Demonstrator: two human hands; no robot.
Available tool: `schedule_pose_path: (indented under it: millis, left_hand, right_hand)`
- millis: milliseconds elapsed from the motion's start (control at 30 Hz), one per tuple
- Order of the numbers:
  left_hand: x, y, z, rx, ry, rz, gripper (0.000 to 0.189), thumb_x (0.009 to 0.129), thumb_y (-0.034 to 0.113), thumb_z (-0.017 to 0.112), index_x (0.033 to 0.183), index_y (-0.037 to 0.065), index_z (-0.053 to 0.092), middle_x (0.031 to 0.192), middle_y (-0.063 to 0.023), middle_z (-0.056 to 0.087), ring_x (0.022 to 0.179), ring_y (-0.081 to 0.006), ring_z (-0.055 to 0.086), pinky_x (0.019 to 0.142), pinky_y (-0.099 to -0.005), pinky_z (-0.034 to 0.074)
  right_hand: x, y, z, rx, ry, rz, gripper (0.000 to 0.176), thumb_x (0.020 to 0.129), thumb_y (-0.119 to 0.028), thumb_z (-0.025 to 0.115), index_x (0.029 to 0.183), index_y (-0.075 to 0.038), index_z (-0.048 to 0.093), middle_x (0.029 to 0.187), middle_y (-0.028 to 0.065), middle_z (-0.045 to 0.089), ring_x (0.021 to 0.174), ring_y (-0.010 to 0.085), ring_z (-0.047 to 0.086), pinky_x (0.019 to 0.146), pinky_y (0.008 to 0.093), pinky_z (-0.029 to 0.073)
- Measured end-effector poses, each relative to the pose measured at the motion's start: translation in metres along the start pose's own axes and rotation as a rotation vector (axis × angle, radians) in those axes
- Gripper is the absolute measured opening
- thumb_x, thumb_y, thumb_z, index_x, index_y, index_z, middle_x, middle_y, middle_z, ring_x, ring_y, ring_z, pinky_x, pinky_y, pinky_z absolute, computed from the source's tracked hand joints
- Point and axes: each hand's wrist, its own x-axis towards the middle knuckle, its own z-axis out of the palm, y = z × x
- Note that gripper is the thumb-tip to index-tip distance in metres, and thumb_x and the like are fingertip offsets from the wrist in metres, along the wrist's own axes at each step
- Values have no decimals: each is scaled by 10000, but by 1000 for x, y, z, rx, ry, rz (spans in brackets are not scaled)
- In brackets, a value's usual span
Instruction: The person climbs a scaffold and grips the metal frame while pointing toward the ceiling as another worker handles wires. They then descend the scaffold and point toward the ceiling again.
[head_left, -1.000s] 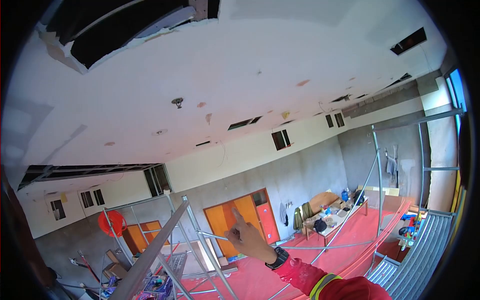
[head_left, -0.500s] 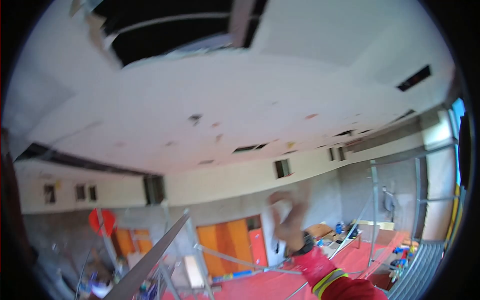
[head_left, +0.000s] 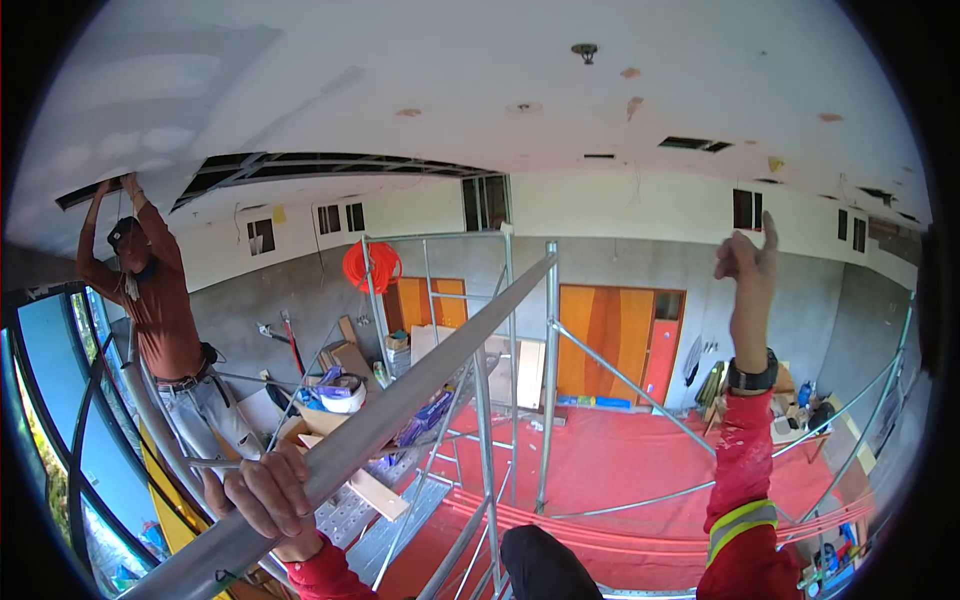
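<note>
My left hand [head_left: 265, 495] is closed on a thick grey metal scaffold rail [head_left: 400, 400] that runs diagonally from the lower left up to the middle. Its fingers curl over the tube. My right hand [head_left: 752, 270] is raised on the right, holding nothing. One finger points up toward the ceiling while the others are bent. A dark band [head_left: 752, 375] circles that wrist, above a red sleeve [head_left: 742, 470] with a reflective stripe.
At the left, a co-worker [head_left: 165, 310] reaches both hands into a ceiling opening [head_left: 90, 192]. Metal scaffold tubes [head_left: 550, 380] stand ahead. Below are metal planks [head_left: 410, 520] and a red floor covering [head_left: 620, 470]. An orange coil [head_left: 370, 265] hangs on the scaffold; wooden doors [head_left: 605, 340] are behind.
The view has turned left and down, bringing the co-worker and my left hand on the rail into sight. My right hand, blurred before, is now raised higher with one finger extended.
</note>
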Motion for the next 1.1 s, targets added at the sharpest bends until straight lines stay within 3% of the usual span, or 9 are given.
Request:
schedule_pose_path:
  millis: [200, 300, 400, 533, 633, 867, 967, 1033, 1100]
  left_hand:
    - [-2, -3, -5, -58, 37, 14, 587, 995, 380, 239, 457, 207, 400, 455, 12, 415, 491, -139, 352, 730, -383, 344]
    - [1, 0, -13, -72, -81, -16, 588, 993, 380, 244, 455, 210, 407, 465, 14, 439, 487, -136, 362, 734, -380, 336]
    - [-1, 0, -11, -48, -23, -22, 588, 994, 384, 249, 458, 214, 419, 461, 26, 445, 481, -132, 367, 716, -372, 340]
    - [-2, 2, -11, -52, 28, -10, 589, 998, 376, 238, 462, 211, 420, 464, 24, 449, 480, -129, 374, 706, -356, 351]
    - [-5, 3, -11, -53, 49, 2, 591, 1001, 371, 229, 466, 209, 421, 466, 23, 451, 480, -127, 379, 699, -345, 360]
    - [-9, 4, -11, -25, 86, 20, 594, 1007, 358, 210, 474, 205, 423, 471, 20, 457, 479, -122, 391, 681, -318, 381]
    - [-10, 3, -11, -20, 94, 30, 596, 1010, 353, 201, 478, 202, 424, 473, 19, 459, 478, -120, 397, 674, -306, 390]
    - [-11, 2, -11, -11, 100, 41, 597, 1012, 349, 196, 480, 201, 424, 475, 18, 461, 478, -119, 400, 669, -298, 396]
    - [-14, 1, -12, -2, 101, 53, 599, 1014, 346, 190, 483, 200, 425, 476, 17, 463, 478, -117, 404, 664, -291, 402]
  right_hand:
    - [-44, 37, 70, 155, -156, 129, 633, 904, -155, 566, 1418, 40, 253, 680, 47, 566, 552, 93, 497, 589, 241, 463]
    - [-67, 54, 111, 5, -272, -109, 613, 899, -126, 559, 1421, 17, 270, 689, 43, 567, 574, 97, 517, 601, 253, 471]
    - [-86, 65, 159, 6, -371, -324, 609, 894, -120, 547, 1416, 18, 264, 698, 74, 585, 599, 149, 564, 604, 286, 482]
    - [-100, 135, 237, -225, -529, 19, 637, 880, -183, 548, 1399, 38, 254, 770, 172, 657, 709, 338, 649, 660, 416, 508]
    - [-110, 174, 281, -283, -624, 147, 669, 869, -209, 550, 1404, 35, 231, 829, 198, 675, 792, 409, 638, 683, 481, 494]
    - [-113, 52, 299, 211, -663, -98, 782, 837, -320, 585, 1397, 80, 213, 820, 189, 669, 761, 370, 650, 693, 444, 509]
    - [-122, 99, 333, -47, -725, 36, 739, 862, -273, 596, 1408, 58, 223, 779, 167, 646, 698, 333, 632, 650, 408, 497]
    - [-136, 149, 350, -192, -752, -22, 750, 866, -297, 585, 1411, 62, 215, 761, 166, 644, 688, 322, 635, 635, 415, 491]
    - [-132, 124, 341, -227, -761, -7, 752, 866, -277, 591, 1423, 46, 202, 759, 167, 642, 675, 319, 634, 633, 406, 494]
